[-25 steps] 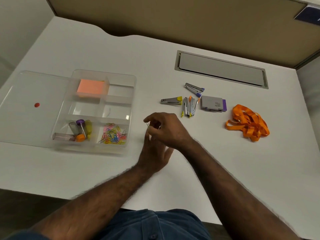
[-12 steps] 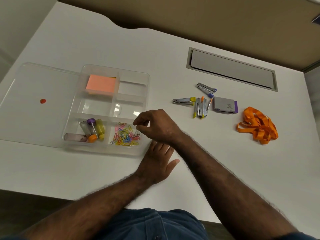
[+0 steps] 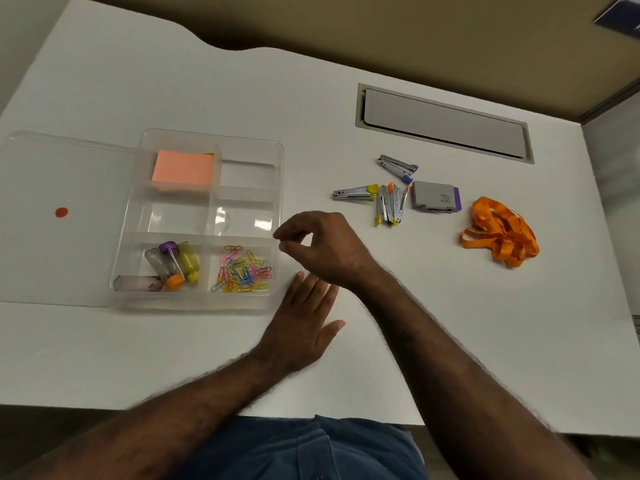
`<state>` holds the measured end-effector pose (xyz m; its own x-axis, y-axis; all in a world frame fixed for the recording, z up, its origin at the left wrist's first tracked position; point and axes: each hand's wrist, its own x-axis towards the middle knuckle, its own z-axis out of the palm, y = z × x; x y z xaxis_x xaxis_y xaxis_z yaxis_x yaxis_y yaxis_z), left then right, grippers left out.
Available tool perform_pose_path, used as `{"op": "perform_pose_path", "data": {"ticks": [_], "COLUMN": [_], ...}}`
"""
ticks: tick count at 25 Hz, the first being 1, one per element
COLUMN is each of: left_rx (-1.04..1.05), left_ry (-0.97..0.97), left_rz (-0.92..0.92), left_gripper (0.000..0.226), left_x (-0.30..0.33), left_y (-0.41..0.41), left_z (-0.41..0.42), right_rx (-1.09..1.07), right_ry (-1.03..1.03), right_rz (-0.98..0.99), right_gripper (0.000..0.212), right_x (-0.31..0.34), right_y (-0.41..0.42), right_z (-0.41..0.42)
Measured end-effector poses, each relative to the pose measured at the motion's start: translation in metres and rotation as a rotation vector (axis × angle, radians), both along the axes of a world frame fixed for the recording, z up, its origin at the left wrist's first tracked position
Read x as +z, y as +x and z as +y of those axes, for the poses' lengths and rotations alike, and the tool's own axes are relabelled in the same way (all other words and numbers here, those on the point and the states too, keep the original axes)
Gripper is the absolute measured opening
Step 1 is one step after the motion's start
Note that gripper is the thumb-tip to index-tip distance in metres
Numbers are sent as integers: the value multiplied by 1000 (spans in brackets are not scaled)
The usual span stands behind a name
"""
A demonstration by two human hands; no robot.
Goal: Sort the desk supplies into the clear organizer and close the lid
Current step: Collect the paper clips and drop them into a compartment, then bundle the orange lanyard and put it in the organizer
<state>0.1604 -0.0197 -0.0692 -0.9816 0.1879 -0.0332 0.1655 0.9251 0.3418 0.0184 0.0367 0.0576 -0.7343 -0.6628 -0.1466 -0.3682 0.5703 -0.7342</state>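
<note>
**A:** What has changed since half a second ago?

**B:** Very little. Your right hand [image 3: 323, 249] is still at the right edge of the clear organizer [image 3: 280, 188], thumb and forefinger pinched together with the other fingers curled. I cannot tell whether anything is between the fingertips now. A second ago that hand was near the middle of the desk, pinching what looked like a paper clip. Your left hand [image 3: 304, 320] has stayed flat on the white desk [image 3: 485, 341], fingers straight and spread, just below the right hand.

**A:** Where is everything, and how many of each?

**B:** The organizer sits at the left, with six compartments in three rows of two. Its lid [image 3: 69, 188] lies open flat to the left, with one red dot [image 3: 61, 212] on it. The far left compartment holds one orange sticky note pad [image 3: 183, 168]. The near left one holds small clear containers [image 3: 173, 265] with purple, yellow and orange parts; I cannot count them exactly. The near right one holds a heap of colored paper clips [image 3: 242, 270], too many to count. Out on the desk to the right: about five small staplers [image 3: 384, 194] in a cluster, one grey box [image 3: 434, 197] with a purple end, and one orange lanyard [image 3: 500, 232], bunched up.
</note>
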Motion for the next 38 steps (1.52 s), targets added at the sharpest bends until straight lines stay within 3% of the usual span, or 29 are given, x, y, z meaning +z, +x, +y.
{"op": "perform_pose_path", "data": {"ticks": [8, 15, 20, 23, 25, 28, 31, 34, 38], "left_rx": [38, -59, -148, -157, -178, -151, -125, -92, -5], "left_ry": [64, 134, 95, 80, 64, -8, -1, 168, 378], "left_rz": [-26, 43, -16, -32, -57, -107, -98, -88, -25], "left_gripper": [70, 63, 64, 66, 75, 80, 67, 40, 23], "left_x": [11, 33, 43, 46, 46, 45, 46, 50, 73], "left_y": [-21, -102, -185, -228, -249, -272, -286, -290, -290], "left_z": [38, 128, 202, 240, 256, 271, 276, 270, 260], "right_rx": [-430, -750, -777, -719, -656, -565, -562, -595, -693], "right_ry": [-87, -46, 151, 294, 323, 431, 424, 322, 164], "right_rz": [-6, 100, 162, 86, 32, 111, 209, 161, 70], "right_gripper": [30, 44, 71, 98, 104, 85, 58, 30, 29], "right_x": [-4, -17, -37, -51, -60, -72, -76, -71, -44], "right_y": [-22, -61, -100, -122, -130, -135, -136, -142, -145], "right_z": [143, 290, 366, 394, 403, 405, 405, 403, 399]}}
